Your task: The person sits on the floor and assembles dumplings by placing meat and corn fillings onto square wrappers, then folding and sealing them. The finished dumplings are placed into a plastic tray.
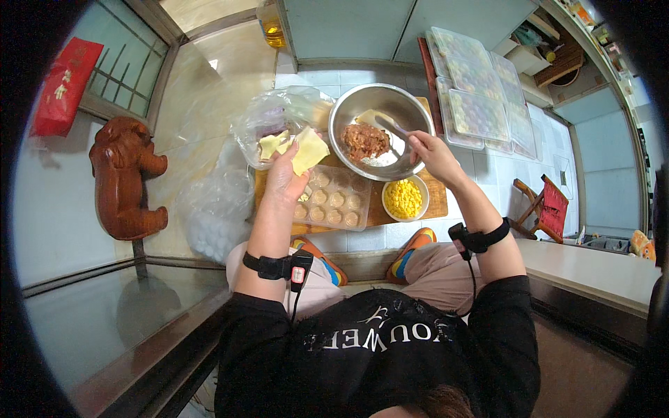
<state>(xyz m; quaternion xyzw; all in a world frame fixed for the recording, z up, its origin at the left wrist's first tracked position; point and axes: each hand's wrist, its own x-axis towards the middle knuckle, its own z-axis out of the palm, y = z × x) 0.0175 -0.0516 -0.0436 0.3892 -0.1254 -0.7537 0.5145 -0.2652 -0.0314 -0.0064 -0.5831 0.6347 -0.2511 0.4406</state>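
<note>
My left hand (289, 177) holds thin yellow dough wrappers (309, 151) fanned out above a clear plastic tray (358, 183) with round hollows. At least one pale folded piece lies in the tray beside that hand. My right hand (429, 154) grips the handle of a metal utensil (391, 125), which reaches into a steel mixing bowl (339, 112). Minced meat filling (366, 140) lies in the bowl, with a yellowish piece at its far side. Near my right forearm is a white bowl of corn kernels (403, 199). An open plastic bag (251, 115) lies beyond my left hand.
All this stands on a low wooden board (436, 206). Stacked lidded plastic containers (478, 112) are at the far right. A small folding stool (553, 208) stands on the tiles. A bulging plastic bag (211, 219) and a carved wooden figure (125, 180) are at the left.
</note>
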